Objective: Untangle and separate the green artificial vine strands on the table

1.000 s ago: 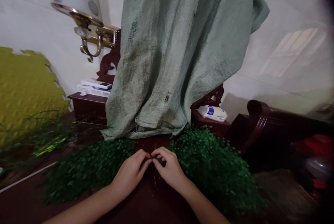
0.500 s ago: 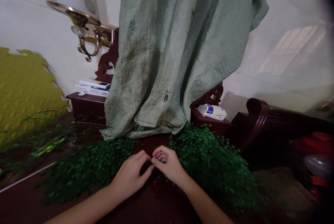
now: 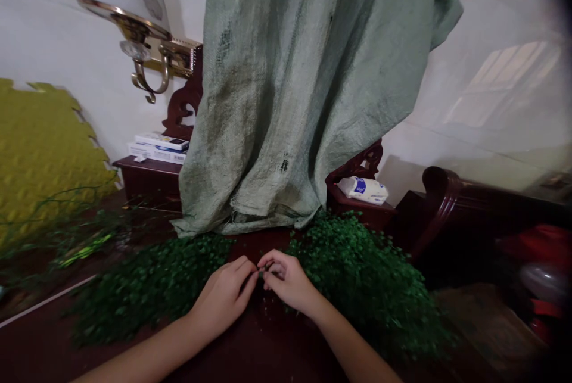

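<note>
My left hand (image 3: 224,298) and my right hand (image 3: 288,282) meet fingertip to fingertip over a dark wooden table (image 3: 250,353). Both pinch a small green sprig (image 3: 261,274) between them; it is mostly hidden by the fingers. A pile of small-leaved green foliage (image 3: 147,285) lies just left of my left hand. A larger heap of the same green foliage (image 3: 366,276) lies right of my right hand, touching the wrist.
A grey-green woven sack (image 3: 295,91) hangs down onto the table behind my hands. A wall lamp (image 3: 134,25), stacked boxes (image 3: 158,148) and a tissue pack (image 3: 363,190) sit on carved dark furniture. A yellow foam mat (image 3: 42,150) leans left; red objects (image 3: 540,240) lie right.
My right hand's fingers, curled up half a second ago, have come back down to meet the left fingertips. Both hands stay at the same spot between the piles.
</note>
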`<state>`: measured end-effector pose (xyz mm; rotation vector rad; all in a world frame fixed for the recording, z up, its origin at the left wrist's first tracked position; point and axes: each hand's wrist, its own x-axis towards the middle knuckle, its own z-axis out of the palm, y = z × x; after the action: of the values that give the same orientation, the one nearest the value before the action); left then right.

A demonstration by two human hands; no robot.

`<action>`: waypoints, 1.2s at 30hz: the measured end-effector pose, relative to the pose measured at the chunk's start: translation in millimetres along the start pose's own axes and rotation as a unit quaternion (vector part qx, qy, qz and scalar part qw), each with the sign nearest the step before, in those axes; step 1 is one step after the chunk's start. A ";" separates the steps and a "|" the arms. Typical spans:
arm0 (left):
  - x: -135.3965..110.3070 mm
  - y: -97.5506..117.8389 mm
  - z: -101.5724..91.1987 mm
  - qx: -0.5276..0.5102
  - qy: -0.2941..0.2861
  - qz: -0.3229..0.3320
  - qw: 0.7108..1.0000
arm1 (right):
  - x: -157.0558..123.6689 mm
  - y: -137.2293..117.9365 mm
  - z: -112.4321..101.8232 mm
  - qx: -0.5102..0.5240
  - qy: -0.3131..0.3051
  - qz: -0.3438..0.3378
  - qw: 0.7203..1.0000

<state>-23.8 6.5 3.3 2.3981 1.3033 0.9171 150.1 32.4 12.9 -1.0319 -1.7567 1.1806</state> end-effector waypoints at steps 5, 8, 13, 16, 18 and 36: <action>-0.7 0.7 -1.5 -0.025 0.023 -0.013 0.999 | -1.0 -0.5 1.3 -0.030 0.000 -0.007 1.000; -0.9 0.2 -1.5 -0.045 0.040 -0.022 0.998 | -1.3 0.5 2.7 -0.054 0.003 -0.027 0.998; -0.6 -1.1 -0.2 -0.063 0.048 -0.016 0.997 | -1.3 4.2 3.5 -0.076 0.017 -0.033 0.996; 0.1 -0.8 -0.9 -0.061 0.040 -0.019 0.997 | -2.2 1.9 3.6 -0.129 0.024 -0.061 0.989; 0.5 -0.5 -1.7 -0.057 0.033 -0.022 0.998 | -3.5 -0.5 4.1 -0.173 0.024 -0.092 0.980; -0.9 -1.3 1.1 -0.050 0.011 0.018 0.999 | -10.7 -1.7 5.6 -0.194 -0.033 -0.107 0.975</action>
<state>-24.3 6.6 1.5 2.3486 1.1955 0.9972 148.7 20.4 11.4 -0.9981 -2.1454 0.7614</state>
